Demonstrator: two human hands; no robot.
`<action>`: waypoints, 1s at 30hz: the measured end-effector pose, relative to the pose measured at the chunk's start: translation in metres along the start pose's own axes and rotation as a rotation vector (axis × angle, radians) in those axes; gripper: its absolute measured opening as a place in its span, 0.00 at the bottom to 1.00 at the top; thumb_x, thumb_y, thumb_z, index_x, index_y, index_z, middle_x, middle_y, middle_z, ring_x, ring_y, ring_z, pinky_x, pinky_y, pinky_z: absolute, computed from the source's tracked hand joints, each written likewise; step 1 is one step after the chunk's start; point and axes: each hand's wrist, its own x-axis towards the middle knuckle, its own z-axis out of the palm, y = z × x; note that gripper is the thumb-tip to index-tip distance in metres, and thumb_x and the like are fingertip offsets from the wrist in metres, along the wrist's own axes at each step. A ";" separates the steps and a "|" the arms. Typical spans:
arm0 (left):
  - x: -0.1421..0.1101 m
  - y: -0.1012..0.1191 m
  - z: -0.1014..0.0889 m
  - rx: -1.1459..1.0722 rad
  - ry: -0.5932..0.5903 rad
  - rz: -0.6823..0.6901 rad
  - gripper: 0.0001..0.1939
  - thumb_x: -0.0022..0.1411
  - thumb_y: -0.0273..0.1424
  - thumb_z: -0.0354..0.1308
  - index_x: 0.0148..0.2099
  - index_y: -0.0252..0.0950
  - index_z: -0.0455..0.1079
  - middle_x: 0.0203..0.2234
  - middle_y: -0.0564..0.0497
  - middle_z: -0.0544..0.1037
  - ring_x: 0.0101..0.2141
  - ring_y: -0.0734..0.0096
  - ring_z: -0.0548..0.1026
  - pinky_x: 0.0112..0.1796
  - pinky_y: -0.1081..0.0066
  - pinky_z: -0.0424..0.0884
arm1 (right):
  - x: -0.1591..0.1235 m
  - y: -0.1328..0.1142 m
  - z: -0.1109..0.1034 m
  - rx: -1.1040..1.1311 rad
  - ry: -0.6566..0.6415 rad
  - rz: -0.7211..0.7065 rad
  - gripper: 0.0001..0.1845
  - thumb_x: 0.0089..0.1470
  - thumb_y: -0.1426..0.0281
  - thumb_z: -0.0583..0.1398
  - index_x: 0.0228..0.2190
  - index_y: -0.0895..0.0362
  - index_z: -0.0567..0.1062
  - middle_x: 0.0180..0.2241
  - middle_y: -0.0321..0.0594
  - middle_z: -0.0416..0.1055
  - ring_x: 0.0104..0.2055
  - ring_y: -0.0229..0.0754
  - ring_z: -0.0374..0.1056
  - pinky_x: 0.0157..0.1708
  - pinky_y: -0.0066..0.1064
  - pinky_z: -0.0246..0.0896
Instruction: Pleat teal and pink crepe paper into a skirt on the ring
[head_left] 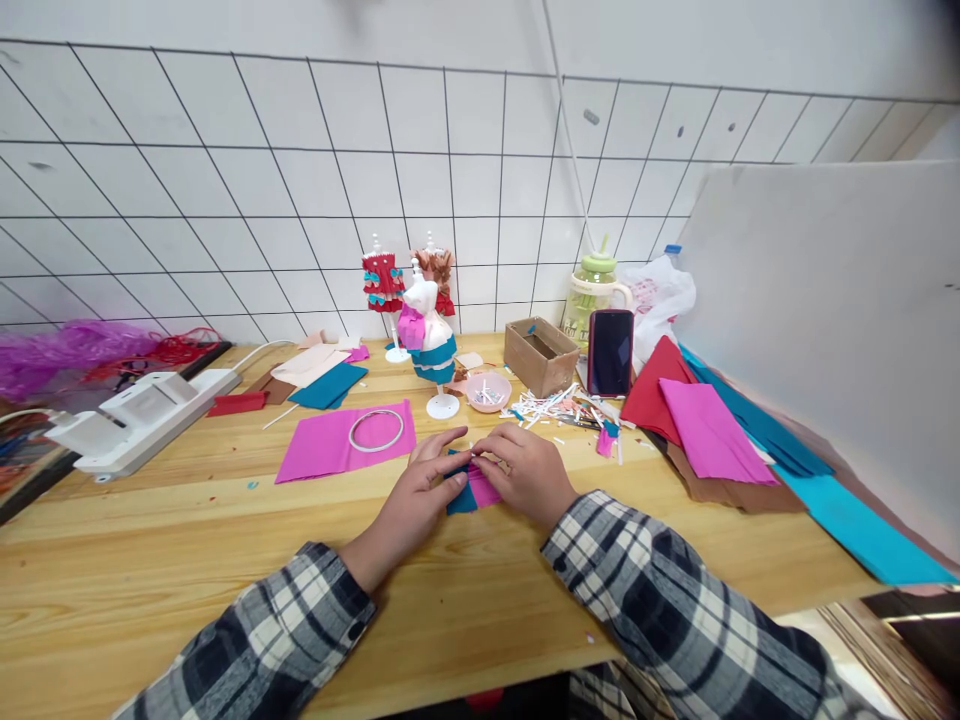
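Just in front of me, a small piece of teal and pink crepe paper (480, 492) lies on the wooden table between my two hands. My left hand (416, 500) rests its thumb and fingers on the teal side, with the index finger reaching across to the other hand. Thumb and fingertips of my right hand (531, 478) are pinched together at the paper's upper edge. A tiny white bit shows at these fingertips, too small to name. Behind the hands stands a white miniature dress form (433, 345) wearing white, pink and teal crepe paper.
A pink sheet (315, 445) carries a white ring (376, 431). Beyond are a pink bowl (488, 392), white paper strips (551, 405), a cardboard box (541, 355), a phone (610, 352) and a green-lidded bottle (589, 295). Crepe sheets (712, 430) lie right; a power strip (154, 425) left.
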 end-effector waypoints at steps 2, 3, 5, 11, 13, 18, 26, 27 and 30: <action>0.000 0.002 0.000 0.061 0.009 0.027 0.16 0.64 0.36 0.54 0.51 0.44 0.75 0.61 0.46 0.65 0.60 0.56 0.61 0.59 0.50 0.57 | 0.000 0.000 -0.001 0.008 -0.004 -0.001 0.09 0.60 0.66 0.57 0.37 0.52 0.78 0.36 0.40 0.75 0.38 0.39 0.70 0.36 0.29 0.62; 0.000 0.003 0.000 0.108 0.021 0.048 0.16 0.64 0.36 0.53 0.51 0.44 0.75 0.60 0.46 0.65 0.60 0.56 0.61 0.59 0.49 0.57 | 0.000 -0.001 0.000 0.028 0.002 0.009 0.09 0.60 0.67 0.58 0.37 0.53 0.78 0.35 0.40 0.75 0.37 0.39 0.70 0.36 0.29 0.62; 0.000 0.005 0.001 0.214 0.047 0.090 0.15 0.65 0.36 0.53 0.50 0.44 0.75 0.60 0.47 0.66 0.59 0.56 0.61 0.58 0.49 0.56 | 0.000 -0.002 0.001 0.092 0.029 0.060 0.07 0.58 0.69 0.59 0.35 0.54 0.78 0.34 0.39 0.75 0.35 0.38 0.70 0.34 0.28 0.62; 0.001 0.012 0.001 0.355 0.119 0.056 0.12 0.64 0.36 0.53 0.39 0.43 0.79 0.52 0.47 0.73 0.53 0.56 0.64 0.54 0.50 0.59 | 0.002 -0.004 0.012 0.294 0.057 0.218 0.03 0.50 0.73 0.62 0.29 0.56 0.77 0.27 0.36 0.72 0.28 0.37 0.66 0.28 0.27 0.61; 0.002 0.013 -0.001 0.349 0.130 0.019 0.12 0.63 0.38 0.55 0.36 0.43 0.79 0.49 0.47 0.75 0.51 0.56 0.66 0.53 0.50 0.60 | 0.002 -0.005 0.014 0.340 0.050 0.253 0.03 0.51 0.72 0.62 0.28 0.56 0.78 0.26 0.37 0.72 0.27 0.36 0.66 0.27 0.27 0.61; 0.006 0.010 -0.006 0.236 0.143 0.035 0.10 0.60 0.37 0.57 0.31 0.40 0.78 0.36 0.48 0.79 0.42 0.60 0.73 0.48 0.56 0.65 | 0.000 -0.005 0.013 0.416 -0.015 0.195 0.07 0.56 0.71 0.61 0.32 0.56 0.80 0.28 0.38 0.74 0.30 0.37 0.68 0.30 0.28 0.63; 0.007 0.005 -0.006 0.071 0.129 -0.074 0.09 0.55 0.32 0.56 0.32 0.37 0.78 0.32 0.48 0.81 0.37 0.64 0.77 0.41 0.65 0.74 | -0.003 -0.006 0.008 0.337 -0.027 0.026 0.09 0.58 0.70 0.60 0.38 0.52 0.81 0.33 0.38 0.75 0.36 0.38 0.70 0.37 0.28 0.64; 0.007 0.005 -0.006 0.083 0.128 -0.074 0.10 0.55 0.31 0.55 0.32 0.37 0.78 0.32 0.48 0.82 0.37 0.64 0.78 0.42 0.65 0.74 | -0.003 -0.006 0.007 0.327 -0.032 0.021 0.09 0.59 0.70 0.60 0.39 0.52 0.81 0.33 0.39 0.75 0.36 0.38 0.70 0.37 0.28 0.64; 0.007 0.004 -0.006 0.118 0.117 -0.069 0.10 0.55 0.31 0.54 0.33 0.38 0.78 0.33 0.49 0.82 0.37 0.65 0.78 0.42 0.66 0.74 | -0.003 -0.006 0.007 0.293 -0.050 0.031 0.09 0.59 0.70 0.60 0.38 0.52 0.80 0.34 0.39 0.75 0.36 0.38 0.70 0.37 0.28 0.64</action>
